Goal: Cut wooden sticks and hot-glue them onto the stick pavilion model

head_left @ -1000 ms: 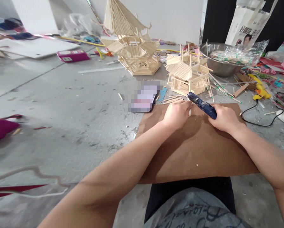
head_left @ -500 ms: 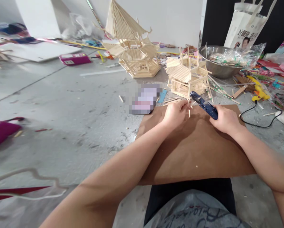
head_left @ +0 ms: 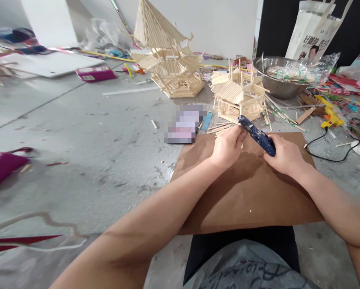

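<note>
My right hand (head_left: 285, 154) is wrapped round the handles of a dark blue pliers-like cutter (head_left: 260, 139), its head pointing up and left. My left hand (head_left: 227, 147) is closed at the cutter's head, its fingers pinching a thin wooden stick that they mostly hide. A short stick piece (head_left: 242, 145) shows just below those fingertips. Both hands are above the far part of a brown sheet (head_left: 252, 196). Right behind them stands a small stick-built pavilion (head_left: 228, 91) with uprights poking out of its top. Loose sticks (head_left: 219, 129) lie beside my left hand.
A taller stick pagoda (head_left: 176, 76) stands farther back. Left of the sheet's far edge lies a phone (head_left: 184, 126). At right are a metal bowl (head_left: 284, 88) with bagged sticks and a yellow glue gun (head_left: 330, 114) with a black cord. Purple packs (head_left: 95, 74) lie at left.
My left hand has moved slightly right and its fingers have come up against the cutter's head. The cutter has shifted a little to the left.
</note>
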`<state>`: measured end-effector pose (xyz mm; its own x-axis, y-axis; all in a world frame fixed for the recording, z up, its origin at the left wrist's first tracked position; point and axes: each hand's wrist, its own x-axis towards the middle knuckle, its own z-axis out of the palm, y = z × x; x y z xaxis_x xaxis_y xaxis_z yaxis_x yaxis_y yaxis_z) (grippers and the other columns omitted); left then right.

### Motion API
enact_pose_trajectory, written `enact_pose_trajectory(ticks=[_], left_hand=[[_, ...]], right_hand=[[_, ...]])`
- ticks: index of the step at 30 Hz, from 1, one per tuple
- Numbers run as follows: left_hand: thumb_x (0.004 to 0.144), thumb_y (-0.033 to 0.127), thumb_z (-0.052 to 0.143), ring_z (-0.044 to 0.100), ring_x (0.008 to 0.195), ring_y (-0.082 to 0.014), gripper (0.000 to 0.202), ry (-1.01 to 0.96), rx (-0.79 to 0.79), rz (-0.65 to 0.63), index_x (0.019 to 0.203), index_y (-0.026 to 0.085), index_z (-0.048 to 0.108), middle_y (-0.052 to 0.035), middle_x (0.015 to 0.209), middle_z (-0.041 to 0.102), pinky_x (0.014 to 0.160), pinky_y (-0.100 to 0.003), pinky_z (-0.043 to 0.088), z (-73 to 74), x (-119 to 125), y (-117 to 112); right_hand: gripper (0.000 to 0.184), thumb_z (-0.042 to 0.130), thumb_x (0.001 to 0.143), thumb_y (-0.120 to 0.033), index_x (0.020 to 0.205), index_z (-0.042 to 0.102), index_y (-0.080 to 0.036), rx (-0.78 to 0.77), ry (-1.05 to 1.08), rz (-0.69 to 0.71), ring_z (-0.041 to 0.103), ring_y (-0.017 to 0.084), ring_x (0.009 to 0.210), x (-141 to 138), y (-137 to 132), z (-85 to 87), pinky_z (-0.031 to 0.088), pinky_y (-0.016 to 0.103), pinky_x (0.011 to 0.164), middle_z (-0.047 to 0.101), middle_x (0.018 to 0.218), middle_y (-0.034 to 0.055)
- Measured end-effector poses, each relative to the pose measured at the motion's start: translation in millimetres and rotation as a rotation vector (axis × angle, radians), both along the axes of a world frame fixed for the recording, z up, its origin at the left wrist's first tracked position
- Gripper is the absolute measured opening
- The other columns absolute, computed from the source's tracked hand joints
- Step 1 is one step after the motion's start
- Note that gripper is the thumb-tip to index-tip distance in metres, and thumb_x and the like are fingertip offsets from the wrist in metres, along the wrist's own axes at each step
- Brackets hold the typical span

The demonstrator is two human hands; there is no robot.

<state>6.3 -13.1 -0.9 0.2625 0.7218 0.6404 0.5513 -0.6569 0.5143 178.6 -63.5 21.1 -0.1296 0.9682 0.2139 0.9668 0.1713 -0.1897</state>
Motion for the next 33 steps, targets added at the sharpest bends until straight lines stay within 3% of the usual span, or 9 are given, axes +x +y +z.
enact_pose_trajectory(ticks=[10,19,22,27,33], left_hand=[[0.085,0.029,0.040,0.044,0.057,-0.0097,0.021,-0.212,-0.048,-0.293,0.075,0.016,0.054,0.0009,0.060,0.049,0.053,-0.022,0.039,8.1,-1.5,3.3],[0.086,0.029,0.040,0.040,0.051,-0.0081,0.025,-0.183,0.101,-0.233,0.066,0.017,0.049,0.0022,0.055,0.043,0.050,-0.021,0.035,-5.3,-2.5,10.8],[0.086,0.030,0.039,0.042,0.055,-0.0092,0.024,-0.184,0.104,-0.215,0.071,0.017,0.051,0.0008,0.058,0.046,0.053,-0.022,0.037,-10.2,-2.9,10.4],[0.085,0.037,0.041,0.045,0.056,-0.0100,0.025,-0.253,-0.048,-0.269,0.078,0.018,0.056,0.0002,0.061,0.049,0.055,-0.024,0.038,-5.6,-0.6,5.0],[0.078,0.051,0.047,0.034,0.045,-0.0075,0.036,-0.389,-0.431,-0.422,0.065,0.018,0.052,0.0044,0.049,0.036,0.044,-0.022,0.032,8.6,1.5,-3.8]], right_hand=[[0.039,0.046,0.069,-0.028,0.107,0.045,-0.017,0.017,0.089,0.076,0.060,0.029,0.086,3.7,3.6,-4.2,0.044,0.038,0.068,0.062,0.095,0.0108],[0.051,0.047,0.066,-0.025,0.115,0.039,-0.013,-0.046,0.028,0.156,0.058,0.029,0.089,8.9,6.0,-2.2,0.044,0.039,0.068,0.059,0.102,0.0138],[0.056,0.046,0.066,-0.025,0.119,0.036,-0.010,-0.022,0.004,0.197,0.056,0.031,0.093,9.4,8.7,-4.1,0.044,0.042,0.072,0.057,0.107,0.0166],[0.056,0.047,0.066,-0.022,0.120,0.035,-0.012,0.044,0.032,0.246,0.053,0.030,0.101,12.9,14.6,-8.3,0.042,0.043,0.080,0.054,0.112,0.0165],[0.062,0.048,0.063,-0.018,0.124,0.031,-0.017,0.065,0.133,0.394,0.047,0.028,0.110,25.6,22.8,-10.8,0.038,0.045,0.089,0.050,0.119,0.0135]])
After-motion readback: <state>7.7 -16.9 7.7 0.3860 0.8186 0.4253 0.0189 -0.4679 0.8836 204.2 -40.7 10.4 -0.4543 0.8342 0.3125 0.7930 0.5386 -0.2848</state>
